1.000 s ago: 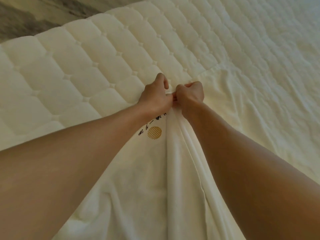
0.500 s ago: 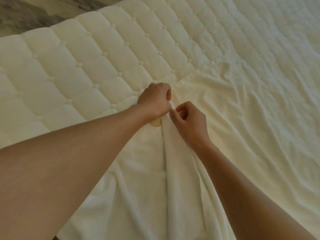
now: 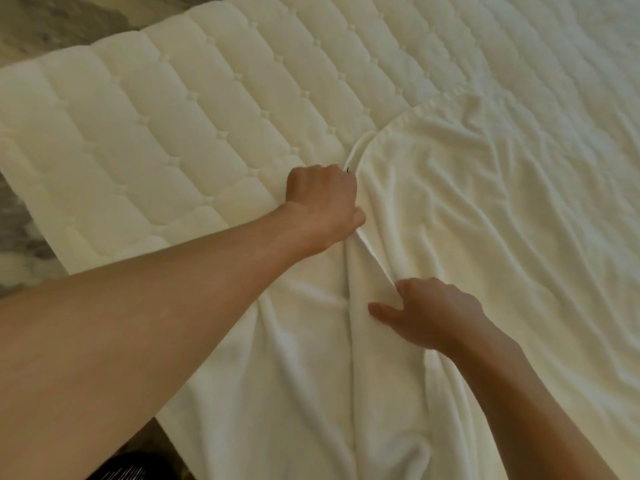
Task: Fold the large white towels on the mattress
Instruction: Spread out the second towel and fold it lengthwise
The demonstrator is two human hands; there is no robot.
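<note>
A large white towel lies wrinkled over the quilted mattress, spreading from the middle to the right and down toward me. My left hand is a fist clenched on the towel's gathered edge near the centre. My right hand rests lower down on a long ridge of the fabric, thumb stretched left, fingers curled into the cloth so that it pinches the fold. A raised crease runs between the two hands. The towel's printed mark is hidden.
The mattress's left edge and near corner border a grey marbled floor. A dark object shows at the bottom edge under my left arm. More rumpled white cloth covers the far right of the mattress.
My right hand has slid away from the left hand, down along the fold toward me. The left hand keeps its grip, and the gold printed mark is now out of sight.
</note>
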